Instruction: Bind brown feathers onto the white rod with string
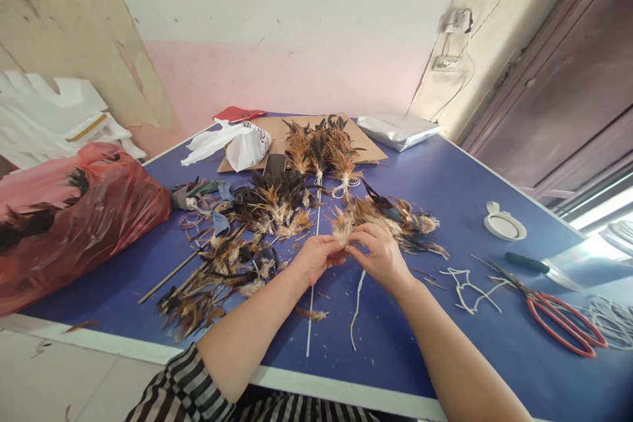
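My left hand (322, 260) and my right hand (380, 254) meet above the middle of the blue table, both closed in a pinch. Between their fingertips is the base of a small feather bunch (341, 223), pale and fluffy low down and brown at the tips. A white string (357, 310) trails on the table just below my right hand. Loose brown and black feathers (413, 221) lie beyond my right hand, and more feathers (212, 287) spread to the left. Farther back, tied feather bunches (320, 148) rest on a cardboard sheet (368, 150).
Red-handled scissors (558, 320), a green-handled knife (527, 262), cut strings (469, 289) and a white round holder (505, 225) lie on the right. A red plastic bag (123, 201) sits at left. A white bag (247, 145) and a silver packet (398, 132) are at the back.
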The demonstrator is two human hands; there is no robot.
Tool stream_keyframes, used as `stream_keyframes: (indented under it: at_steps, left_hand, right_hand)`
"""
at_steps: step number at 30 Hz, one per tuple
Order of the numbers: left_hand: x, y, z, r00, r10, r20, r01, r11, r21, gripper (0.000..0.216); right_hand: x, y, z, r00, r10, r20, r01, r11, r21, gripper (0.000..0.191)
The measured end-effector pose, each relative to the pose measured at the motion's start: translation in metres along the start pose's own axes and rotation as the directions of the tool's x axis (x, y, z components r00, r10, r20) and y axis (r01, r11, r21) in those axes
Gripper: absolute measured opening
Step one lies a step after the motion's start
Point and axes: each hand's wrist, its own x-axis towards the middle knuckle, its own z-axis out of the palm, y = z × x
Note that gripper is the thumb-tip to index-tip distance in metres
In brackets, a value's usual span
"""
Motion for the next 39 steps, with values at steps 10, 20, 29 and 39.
stream_keyframes:
  at_steps: [10, 20, 29, 39]
  left_hand:
    - [0.006, 0.005, -0.002, 0.970, 0.164, -0.181, -0.151, 0.985, 0.082, 0.025]
    - [0.013, 0.005, -0.007, 0.938, 0.161, -0.308, -0.159, 0.987, 0.030, 0.022]
    - [0.011, 0.000, -0.007, 0.950, 0.167, -0.263, -0.154, 0.986, 0.068, 0.024]
    - [0.011, -0.004, -0.007, 0.960, 0.149, -0.239, -0.131, 0.987, 0.089, 0.023]
  right_hand:
    - [0.001, 0.005, 0.003, 0.969, 0.237, 0.071, -0.248, 0.927, 0.281, 0.017]
    - [-0.007, 0.052, -0.028, 0.784, 0.605, -0.137, -0.599, 0.796, 0.090, 0.026]
    - [-0.015, 0.067, -0.033, 0.890, 0.455, -0.021, -0.428, 0.821, -0.378, 0.021]
    - [-0.015, 0.070, -0.010, 0.934, 0.357, -0.007, -0.324, 0.840, -0.436, 0.020]
